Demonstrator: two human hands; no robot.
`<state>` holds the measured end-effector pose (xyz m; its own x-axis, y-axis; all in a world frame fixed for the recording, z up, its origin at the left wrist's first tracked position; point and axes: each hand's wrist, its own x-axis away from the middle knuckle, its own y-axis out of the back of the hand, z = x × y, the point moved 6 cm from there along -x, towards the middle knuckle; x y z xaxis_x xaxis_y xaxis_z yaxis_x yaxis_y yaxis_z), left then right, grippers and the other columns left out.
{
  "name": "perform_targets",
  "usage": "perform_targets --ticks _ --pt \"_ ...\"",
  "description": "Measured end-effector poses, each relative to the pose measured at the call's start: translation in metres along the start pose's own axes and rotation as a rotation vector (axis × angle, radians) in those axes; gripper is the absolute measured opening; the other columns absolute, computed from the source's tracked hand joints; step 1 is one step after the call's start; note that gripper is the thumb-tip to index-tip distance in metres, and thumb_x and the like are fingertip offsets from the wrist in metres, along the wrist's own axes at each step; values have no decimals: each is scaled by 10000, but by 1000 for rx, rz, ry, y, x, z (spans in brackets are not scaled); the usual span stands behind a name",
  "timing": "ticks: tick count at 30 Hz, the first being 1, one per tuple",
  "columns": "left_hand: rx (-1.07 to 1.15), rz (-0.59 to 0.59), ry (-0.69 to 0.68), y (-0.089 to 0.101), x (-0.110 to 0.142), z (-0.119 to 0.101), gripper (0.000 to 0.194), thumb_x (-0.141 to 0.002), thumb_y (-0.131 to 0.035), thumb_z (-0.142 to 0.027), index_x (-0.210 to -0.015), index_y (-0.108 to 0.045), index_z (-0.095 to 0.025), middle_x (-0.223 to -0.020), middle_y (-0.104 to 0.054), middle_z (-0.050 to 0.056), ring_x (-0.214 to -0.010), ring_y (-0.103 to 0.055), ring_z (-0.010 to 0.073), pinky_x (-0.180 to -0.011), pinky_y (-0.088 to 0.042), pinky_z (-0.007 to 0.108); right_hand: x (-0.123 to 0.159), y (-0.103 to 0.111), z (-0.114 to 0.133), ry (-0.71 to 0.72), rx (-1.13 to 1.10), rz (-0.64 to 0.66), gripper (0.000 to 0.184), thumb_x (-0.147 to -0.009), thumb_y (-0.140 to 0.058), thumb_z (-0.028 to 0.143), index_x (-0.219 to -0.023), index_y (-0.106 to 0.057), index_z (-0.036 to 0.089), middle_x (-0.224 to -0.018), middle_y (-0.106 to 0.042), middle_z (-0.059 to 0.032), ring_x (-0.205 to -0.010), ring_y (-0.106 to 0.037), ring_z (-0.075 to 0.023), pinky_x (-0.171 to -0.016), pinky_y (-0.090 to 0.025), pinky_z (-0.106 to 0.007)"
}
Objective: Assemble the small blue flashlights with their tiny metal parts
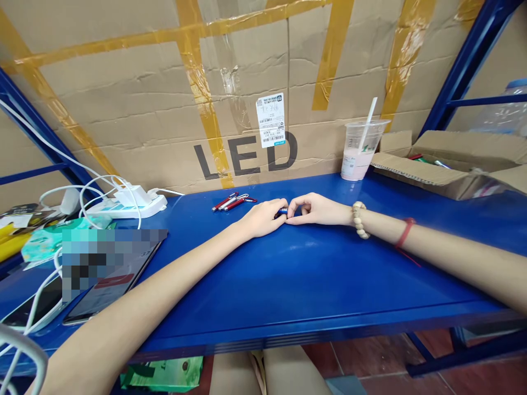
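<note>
Both my hands meet at the middle of the blue table (288, 274). My left hand (263, 216) is curled round a small blue object (282, 211), of which only a short end shows. My right hand (313, 208), with a bead bracelet and a red cord on its wrist, pinches the same blue object from the right side. Just behind my left hand lie a few small red and silver pen-like items (233, 201) on the table.
A plastic cup (362, 151) of pink drink with a straw stands at the back right, beside an open cardboard box (448, 162). A white power strip (127, 206) with cables, two phones (107, 291) and packets crowd the left. A taped cardboard wall marked LED stands behind.
</note>
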<state>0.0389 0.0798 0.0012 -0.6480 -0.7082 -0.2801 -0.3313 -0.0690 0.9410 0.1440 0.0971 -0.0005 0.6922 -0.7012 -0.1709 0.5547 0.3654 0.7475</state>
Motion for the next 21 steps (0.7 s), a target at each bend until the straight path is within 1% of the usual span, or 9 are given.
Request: perform_targets --ticks 9,21 --pt "4 -15 -11 0 0 -1 162 -835 -391 -233 -930 -511 -179 -961 -590 39 -862 -559 168 -737 -443 274 0 -1 -1 -2 -7 -2 358 -671 -605 490 -811 -637 163 -587 -537 25 -474 -386 -56 -473 -298 -218" --pt "-5 -19 -9 0 0 0 123 -823 -391 -227 -871 -494 -179 -908 -578 33 -805 -551 161 -690 -433 266 1 0 1 -2 1 -11 343 -666 -610 480 -795 -627 163 -593 -536 27 -481 -392 -57 -482 -298 -223"
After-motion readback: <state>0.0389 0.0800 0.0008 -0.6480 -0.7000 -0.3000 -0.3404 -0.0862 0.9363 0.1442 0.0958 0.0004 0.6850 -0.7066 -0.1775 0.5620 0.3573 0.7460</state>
